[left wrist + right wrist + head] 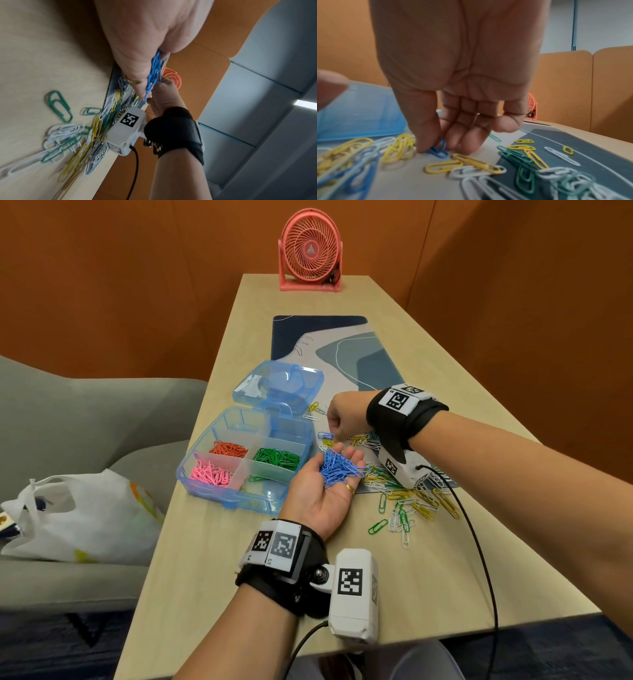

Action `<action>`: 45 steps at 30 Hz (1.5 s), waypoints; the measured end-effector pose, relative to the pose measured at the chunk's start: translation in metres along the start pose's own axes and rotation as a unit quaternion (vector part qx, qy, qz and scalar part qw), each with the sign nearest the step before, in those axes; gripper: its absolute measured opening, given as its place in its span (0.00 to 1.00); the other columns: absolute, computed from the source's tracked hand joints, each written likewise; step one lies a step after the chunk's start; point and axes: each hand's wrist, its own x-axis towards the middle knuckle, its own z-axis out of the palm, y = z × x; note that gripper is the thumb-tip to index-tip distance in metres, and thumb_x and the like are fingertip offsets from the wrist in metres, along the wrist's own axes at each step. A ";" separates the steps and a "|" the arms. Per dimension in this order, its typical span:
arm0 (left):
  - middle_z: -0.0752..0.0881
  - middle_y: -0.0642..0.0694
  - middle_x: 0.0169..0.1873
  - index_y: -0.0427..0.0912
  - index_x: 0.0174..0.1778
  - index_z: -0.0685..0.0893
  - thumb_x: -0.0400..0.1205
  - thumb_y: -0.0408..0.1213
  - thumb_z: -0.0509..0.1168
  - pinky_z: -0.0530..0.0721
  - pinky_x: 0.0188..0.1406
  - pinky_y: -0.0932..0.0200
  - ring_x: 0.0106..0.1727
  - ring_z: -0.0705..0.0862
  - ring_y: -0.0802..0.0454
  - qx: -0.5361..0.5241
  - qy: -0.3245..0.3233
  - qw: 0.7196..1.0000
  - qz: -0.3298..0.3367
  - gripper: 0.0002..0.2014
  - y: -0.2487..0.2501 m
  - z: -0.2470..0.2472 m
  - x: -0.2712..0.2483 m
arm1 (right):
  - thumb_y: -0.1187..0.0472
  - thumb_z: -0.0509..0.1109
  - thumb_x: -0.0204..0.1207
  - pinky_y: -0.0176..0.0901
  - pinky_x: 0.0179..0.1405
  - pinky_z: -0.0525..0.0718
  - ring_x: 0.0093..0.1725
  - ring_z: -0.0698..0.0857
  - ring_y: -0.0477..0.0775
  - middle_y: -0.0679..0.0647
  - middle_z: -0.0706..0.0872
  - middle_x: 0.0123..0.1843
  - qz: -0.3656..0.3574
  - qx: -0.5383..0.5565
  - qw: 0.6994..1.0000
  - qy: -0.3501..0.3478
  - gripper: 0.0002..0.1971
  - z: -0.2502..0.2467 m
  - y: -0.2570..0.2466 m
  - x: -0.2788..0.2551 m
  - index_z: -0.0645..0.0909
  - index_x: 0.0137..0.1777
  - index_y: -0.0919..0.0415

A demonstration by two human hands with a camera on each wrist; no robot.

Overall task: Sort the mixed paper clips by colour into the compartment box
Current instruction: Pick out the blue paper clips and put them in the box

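My left hand point(317, 496) lies palm up beside the box, fingers relaxed, carrying a heap of blue clips point(342, 468); the same blue clips point(154, 73) show in the left wrist view. Just beyond it, my right hand point(344, 416) reaches down onto the mat. Its thumb and fingertips point(421, 147) pinch a blue paper clip point(439, 150) lying there. The clear blue compartment box point(222, 499) stands open on the left, holding orange clips point(228, 449), green clips point(277, 458) and pink clips point(210, 473) in separate compartments. A mixed pile point(407, 496) of yellow, white and green clips spreads to the right.
The box lid point(279, 385) lies open behind the box. A patterned desk mat point(329, 344) runs down the table's middle, with a pink fan point(311, 251) at the far end. A plastic bag point(78, 515) sits on a grey sofa point(85, 405) on the left.
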 end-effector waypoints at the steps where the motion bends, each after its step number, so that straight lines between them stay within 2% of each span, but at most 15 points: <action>1: 0.81 0.32 0.57 0.30 0.51 0.78 0.89 0.37 0.47 0.73 0.63 0.48 0.73 0.73 0.38 0.000 0.000 1.000 -0.001 0.17 0.000 0.000 0.000 | 0.59 0.72 0.75 0.41 0.43 0.79 0.42 0.79 0.51 0.51 0.83 0.41 0.006 -0.001 1.000 -0.005 0.04 0.000 0.000 0.000 0.81 0.41 0.56; 4: 0.75 0.33 0.70 0.29 0.51 0.78 0.89 0.37 0.47 0.72 0.64 0.45 0.73 0.72 0.38 -0.002 -0.002 1.000 0.000 0.18 0.000 0.001 -0.001 | 0.57 0.72 0.74 0.43 0.44 0.80 0.43 0.80 0.52 0.52 0.84 0.41 0.017 0.014 1.000 -0.004 0.04 0.001 0.001 -0.002 0.84 0.44 0.58; 7: 0.74 0.33 0.71 0.29 0.54 0.78 0.89 0.37 0.47 0.71 0.65 0.45 0.73 0.72 0.38 -0.001 -0.005 1.000 0.002 0.18 0.000 0.001 -0.002 | 0.59 0.74 0.71 0.42 0.41 0.80 0.41 0.80 0.51 0.53 0.85 0.40 0.018 0.031 0.999 0.012 0.06 0.003 0.002 -0.003 0.86 0.44 0.60; 11: 0.75 0.33 0.71 0.29 0.53 0.78 0.89 0.37 0.48 0.72 0.63 0.44 0.73 0.72 0.38 0.002 -0.008 1.000 0.002 0.17 0.000 0.001 -0.003 | 0.60 0.75 0.68 0.41 0.37 0.81 0.37 0.81 0.50 0.53 0.86 0.38 0.021 0.060 0.997 0.036 0.04 0.002 0.003 -0.007 0.82 0.37 0.58; 14: 0.75 0.33 0.70 0.29 0.52 0.78 0.89 0.37 0.48 0.72 0.63 0.44 0.72 0.73 0.37 0.003 -0.005 1.000 0.003 0.17 0.000 0.000 -0.002 | 0.64 0.73 0.67 0.36 0.30 0.79 0.32 0.82 0.48 0.52 0.87 0.33 0.027 0.129 0.990 0.056 0.05 -0.007 0.009 -0.017 0.79 0.34 0.58; 17: 0.78 0.32 0.64 0.29 0.51 0.78 0.89 0.37 0.48 0.72 0.64 0.45 0.71 0.74 0.37 0.003 -0.009 1.000 0.005 0.17 0.000 -0.001 -0.002 | 0.65 0.72 0.68 0.35 0.32 0.79 0.29 0.83 0.43 0.50 0.87 0.31 0.004 0.194 0.979 0.062 0.05 -0.021 0.012 -0.036 0.79 0.34 0.57; 20: 0.82 0.32 0.50 0.29 0.52 0.78 0.89 0.39 0.47 0.74 0.62 0.44 0.56 0.80 0.36 -0.002 -0.015 1.000 0.014 0.18 0.001 -0.002 -0.002 | 0.65 0.74 0.68 0.35 0.31 0.78 0.27 0.81 0.41 0.50 0.86 0.29 -0.032 0.225 0.973 0.045 0.05 -0.032 0.009 -0.060 0.80 0.35 0.58; 22: 0.82 0.32 0.47 0.29 0.52 0.78 0.89 0.39 0.47 0.76 0.60 0.44 0.49 0.81 0.37 -0.005 -0.020 0.999 0.024 0.19 0.001 -0.003 0.000 | 0.65 0.75 0.69 0.36 0.30 0.77 0.28 0.81 0.45 0.53 0.87 0.30 -0.054 0.228 0.972 0.013 0.04 -0.034 0.001 -0.073 0.82 0.38 0.61; 26: 0.83 0.31 0.49 0.28 0.54 0.78 0.88 0.37 0.47 0.77 0.58 0.44 0.48 0.82 0.39 -0.003 -0.027 0.999 0.036 0.18 0.001 -0.005 0.002 | 0.64 0.76 0.72 0.32 0.30 0.81 0.31 0.85 0.46 0.58 0.91 0.37 -0.078 0.221 0.971 -0.041 0.05 -0.030 -0.011 -0.083 0.85 0.45 0.64; 29: 0.83 0.32 0.49 0.29 0.53 0.79 0.88 0.37 0.47 0.77 0.58 0.44 0.50 0.82 0.39 0.006 -0.015 0.999 0.029 0.18 0.002 -0.003 0.000 | 0.65 0.74 0.74 0.31 0.29 0.82 0.28 0.85 0.42 0.54 0.90 0.34 -0.061 0.224 0.973 -0.011 0.02 -0.031 -0.002 -0.076 0.87 0.44 0.63; 32: 0.81 0.32 0.49 0.29 0.51 0.79 0.88 0.37 0.48 0.73 0.62 0.43 0.56 0.78 0.37 0.020 -0.001 1.000 0.016 0.17 0.002 -0.001 -0.002 | 0.66 0.72 0.74 0.31 0.28 0.81 0.23 0.82 0.40 0.50 0.87 0.29 -0.008 0.192 0.980 0.042 0.03 -0.032 0.019 -0.062 0.87 0.41 0.61; 36: 0.81 0.32 0.48 0.29 0.51 0.78 0.89 0.38 0.47 0.74 0.60 0.43 0.51 0.80 0.37 0.026 0.001 1.000 0.004 0.18 0.001 0.001 -0.004 | 0.70 0.67 0.73 0.38 0.35 0.82 0.29 0.82 0.48 0.53 0.88 0.33 0.068 0.092 0.990 0.077 0.09 -0.026 0.048 -0.040 0.89 0.44 0.61; 39: 0.81 0.32 0.48 0.29 0.50 0.78 0.89 0.39 0.47 0.75 0.58 0.44 0.57 0.79 0.37 0.024 0.000 1.000 0.000 0.19 0.001 0.002 -0.005 | 0.72 0.66 0.72 0.38 0.39 0.82 0.38 0.84 0.51 0.51 0.87 0.36 0.082 0.083 0.990 0.078 0.13 -0.018 0.055 -0.027 0.90 0.49 0.59; 42: 0.82 0.31 0.48 0.29 0.50 0.78 0.89 0.39 0.47 0.73 0.60 0.44 0.64 0.76 0.37 0.020 -0.002 1.000 -0.007 0.19 0.001 0.002 -0.005 | 0.68 0.66 0.77 0.37 0.47 0.78 0.51 0.85 0.53 0.53 0.89 0.53 0.035 0.073 0.993 0.085 0.14 -0.011 0.042 -0.015 0.88 0.56 0.57; 45: 0.82 0.31 0.48 0.29 0.50 0.79 0.89 0.39 0.47 0.73 0.60 0.44 0.70 0.74 0.37 0.013 -0.001 1.000 -0.013 0.19 0.001 0.002 -0.006 | 0.69 0.60 0.80 0.42 0.62 0.75 0.66 0.80 0.57 0.56 0.81 0.69 -0.005 0.019 0.998 0.058 0.22 -0.005 0.027 0.004 0.77 0.72 0.54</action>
